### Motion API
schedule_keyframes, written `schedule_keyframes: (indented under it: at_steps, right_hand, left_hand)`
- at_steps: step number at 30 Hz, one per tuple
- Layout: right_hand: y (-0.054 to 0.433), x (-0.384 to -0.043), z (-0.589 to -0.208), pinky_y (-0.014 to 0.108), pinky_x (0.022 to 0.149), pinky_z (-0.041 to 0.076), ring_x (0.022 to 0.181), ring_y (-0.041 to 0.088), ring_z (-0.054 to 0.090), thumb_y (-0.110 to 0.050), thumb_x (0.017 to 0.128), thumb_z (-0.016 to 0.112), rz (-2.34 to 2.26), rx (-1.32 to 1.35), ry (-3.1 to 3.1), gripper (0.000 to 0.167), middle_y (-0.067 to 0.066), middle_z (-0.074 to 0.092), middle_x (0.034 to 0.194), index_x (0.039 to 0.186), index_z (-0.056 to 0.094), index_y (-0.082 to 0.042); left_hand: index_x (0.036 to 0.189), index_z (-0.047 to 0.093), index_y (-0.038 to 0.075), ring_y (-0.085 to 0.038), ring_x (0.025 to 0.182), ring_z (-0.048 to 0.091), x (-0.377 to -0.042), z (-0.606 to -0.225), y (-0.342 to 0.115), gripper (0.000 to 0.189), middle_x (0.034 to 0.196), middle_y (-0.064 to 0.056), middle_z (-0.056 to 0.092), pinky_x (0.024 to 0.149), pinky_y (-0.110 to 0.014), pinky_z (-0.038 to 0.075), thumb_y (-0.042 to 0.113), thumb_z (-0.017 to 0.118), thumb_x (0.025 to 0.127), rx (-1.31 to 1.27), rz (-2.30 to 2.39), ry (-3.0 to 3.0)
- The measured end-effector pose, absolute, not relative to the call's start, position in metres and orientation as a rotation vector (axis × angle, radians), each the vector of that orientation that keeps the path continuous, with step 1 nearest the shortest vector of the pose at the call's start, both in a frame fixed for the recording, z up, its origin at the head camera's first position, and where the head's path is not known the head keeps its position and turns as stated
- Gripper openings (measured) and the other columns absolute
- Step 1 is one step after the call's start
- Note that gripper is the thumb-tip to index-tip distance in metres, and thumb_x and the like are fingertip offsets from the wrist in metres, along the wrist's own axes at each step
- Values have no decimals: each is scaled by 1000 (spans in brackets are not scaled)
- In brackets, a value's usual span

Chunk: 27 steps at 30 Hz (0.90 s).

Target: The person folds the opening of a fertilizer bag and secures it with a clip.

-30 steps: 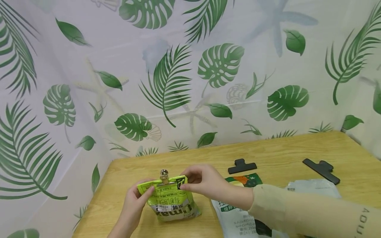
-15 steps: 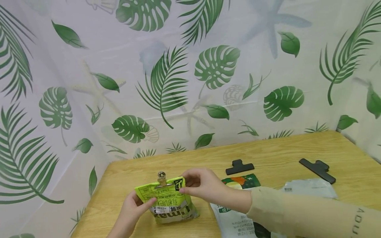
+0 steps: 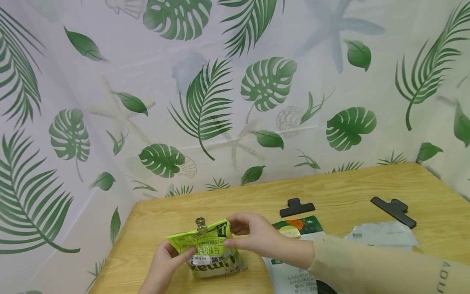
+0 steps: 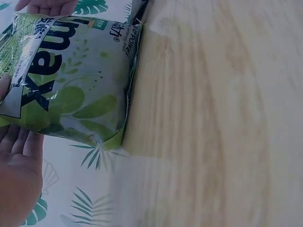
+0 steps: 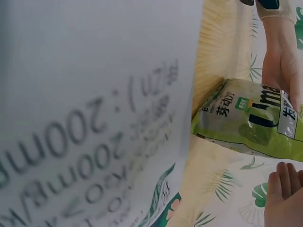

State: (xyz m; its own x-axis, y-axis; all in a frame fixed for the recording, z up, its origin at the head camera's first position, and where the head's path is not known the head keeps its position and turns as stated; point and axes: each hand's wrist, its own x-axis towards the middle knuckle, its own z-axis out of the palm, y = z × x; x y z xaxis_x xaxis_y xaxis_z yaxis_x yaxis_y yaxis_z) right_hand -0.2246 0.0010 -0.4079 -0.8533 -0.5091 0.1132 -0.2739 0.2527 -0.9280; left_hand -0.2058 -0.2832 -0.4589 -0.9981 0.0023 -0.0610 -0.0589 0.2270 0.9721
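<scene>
A green and white plastic bag [image 3: 217, 264] stands on the table, its folded top fitted with a metal bulldog clip [image 3: 200, 226]. My left hand [image 3: 164, 261] holds the bag's left edge, thumb across its front. At the right edge my right hand [image 3: 253, 237] pinches the top corner between thumb and fingers. The left wrist view has the bag [image 4: 75, 85] large, with my left hand [image 4: 21, 175] below it. In the right wrist view, the fingers of my right hand [image 5: 286, 201] show beside the bag [image 5: 251, 118]; the clip is out of sight there.
Two black clips lie farther back, one in the middle [image 3: 296, 207] and one to the right [image 3: 394, 211]. A white bag with a green top [image 3: 293, 277] lies under my right forearm. Another pale bag [image 3: 382, 234] sits behind my sleeve. A leaf-print curtain [image 3: 235, 102] hangs behind the table.
The bag's top and its metal clip have tipped toward me and to the left. My left hand has shifted slightly down along the edge; both hands keep their grip.
</scene>
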Motion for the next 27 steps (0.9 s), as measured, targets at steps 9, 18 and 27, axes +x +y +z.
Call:
schedule_keyframes:
  at_steps: [9, 18, 27]
  right_hand:
    - [4, -218, -426, 43, 99, 60, 113, 31, 72, -14, 90, 87, -1521, -721, 2340, 50, 13, 75, 124, 131, 67, 4]
    - [3, -219, -435, 39, 92, 63, 105, 27, 75, -7, 89, 86, -1514, -686, 2315, 31, 6, 78, 110, 118, 75, -2]
    - [3, -223, -433, 31, 86, 63, 99, 21, 74, -3, 88, 85, -1551, -678, 2281, 27, 6, 78, 106, 114, 76, -2]
  left_hand:
    - [133, 58, -16, -4, 100, 74, -205, -467, -287, 46, 124, -19, 76, 91, -22, 59, 3, 76, 96, 85, 1898, 2407]
    - [134, 58, -17, -1, 96, 73, -202, -468, -290, 50, 128, -27, 72, 88, -21, 60, 7, 78, 95, 155, 1804, 2439]
    - [132, 58, -20, -5, 89, 71, -205, -461, -296, 54, 115, -14, 77, 82, -22, 60, 8, 81, 93, 165, 1770, 2405]
